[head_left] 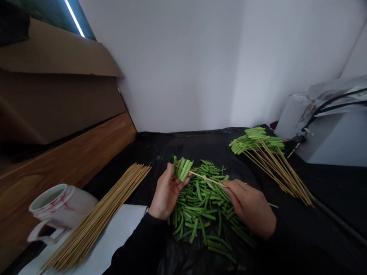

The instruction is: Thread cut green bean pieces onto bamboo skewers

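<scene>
Several cut green bean pieces [184, 169] sit side by side across the far end of a thin wooden skewer [207, 178]. My left hand [167, 192] is closed around these pieces, its fingers partly hidden behind them. One more bean piece [174, 165] stands upright by my left fingertips, near the skewer's tip. My right hand [251, 206] pinches the skewer farther down, and its lower end shows beyond the hand. Below both hands spreads a loose pile of cut green beans [203, 207] on black plastic sheeting.
Bare skewers [104, 213] lie bundled at left over a white sheet [123, 228], beside a mug [61, 207]. Bean-loaded skewers [274, 165] are stacked at right, near a pale box [335, 132]. A cardboard box [65, 95] rises at left; a white wall [191, 62] stands behind.
</scene>
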Tool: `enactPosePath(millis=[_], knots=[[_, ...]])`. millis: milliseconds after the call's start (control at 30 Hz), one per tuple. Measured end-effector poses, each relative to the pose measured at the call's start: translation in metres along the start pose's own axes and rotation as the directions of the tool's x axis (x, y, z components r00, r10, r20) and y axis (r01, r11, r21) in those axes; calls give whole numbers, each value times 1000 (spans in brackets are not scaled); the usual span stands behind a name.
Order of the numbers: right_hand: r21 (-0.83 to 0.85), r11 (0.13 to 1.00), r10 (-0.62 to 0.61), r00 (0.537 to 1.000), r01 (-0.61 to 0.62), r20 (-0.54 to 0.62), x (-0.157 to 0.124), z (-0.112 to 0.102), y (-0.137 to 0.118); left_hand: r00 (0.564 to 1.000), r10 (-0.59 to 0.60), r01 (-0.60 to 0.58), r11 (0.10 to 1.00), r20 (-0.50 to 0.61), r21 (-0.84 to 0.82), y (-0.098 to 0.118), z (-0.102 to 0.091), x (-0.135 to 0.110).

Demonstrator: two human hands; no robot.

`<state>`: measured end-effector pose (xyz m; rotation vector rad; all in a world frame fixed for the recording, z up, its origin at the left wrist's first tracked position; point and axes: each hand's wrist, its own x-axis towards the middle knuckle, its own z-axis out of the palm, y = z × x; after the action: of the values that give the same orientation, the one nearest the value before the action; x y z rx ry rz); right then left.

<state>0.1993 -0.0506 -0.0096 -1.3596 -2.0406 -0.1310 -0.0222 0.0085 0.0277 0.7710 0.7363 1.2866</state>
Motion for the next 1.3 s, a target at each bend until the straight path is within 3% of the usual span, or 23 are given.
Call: enactPosePath(millis=[167,767,867,1033,1300], knots=[[8,1000,24,999,-24,28,0,0,2,1000,-2,3,999,20,-50,0,-2,1],[-11,1000,18,1000,-18,17,-1,2,3,998,38,-41,996,41,81,-3,1,-2],[-2,1000,5,1000,-5,-4,0,1,1,993,-34,20,993,114,120,-9,6,-7],[34,999,-23,999,24,-40,0,-1,-2,935,-205,139,962,289,234,-19,13,-15],[47,998,-34,996,38,-81,-1,-1,-1,979,-96,65,983,181,171,-10,3,-7]])
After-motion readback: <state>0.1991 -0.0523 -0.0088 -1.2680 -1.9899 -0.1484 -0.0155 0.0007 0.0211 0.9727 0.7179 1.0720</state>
